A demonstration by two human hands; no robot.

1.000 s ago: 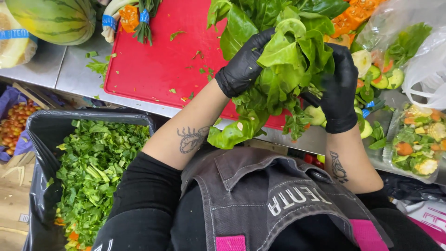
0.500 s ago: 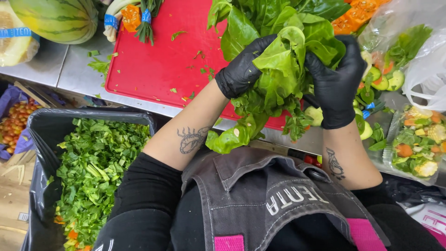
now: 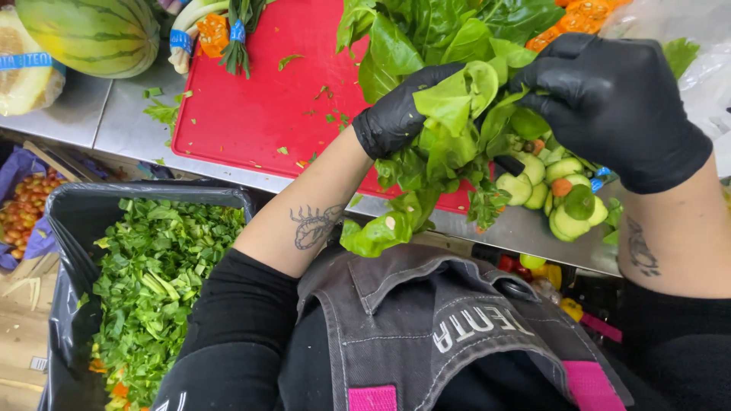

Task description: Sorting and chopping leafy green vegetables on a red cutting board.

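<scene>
Both of my hands wear black gloves. My left hand [image 3: 400,114] grips a bunch of leafy greens [image 3: 449,122] from the left side, over the near edge of a red cutting board [image 3: 259,99]. My right hand [image 3: 617,106] is closed over the same bunch from the right. Long leaves hang down below my hands, past the steel counter edge [image 3: 525,232]. A dark knife handle tip [image 3: 512,164] shows between the leaves under my right hand.
A black-lined bin [image 3: 145,297] full of green trimmings stands at lower left. A striped melon [image 3: 95,34] and banded bunches [image 3: 221,30] lie at the far left. Cut pale green vegetable pieces [image 3: 552,198] lie by the board. A crate of small tomatoes [image 3: 27,213] is at the left edge.
My right hand rose from under the bunch and closed over its right side. The view has moved closer to my hands; the left hand keeps its grip.
</scene>
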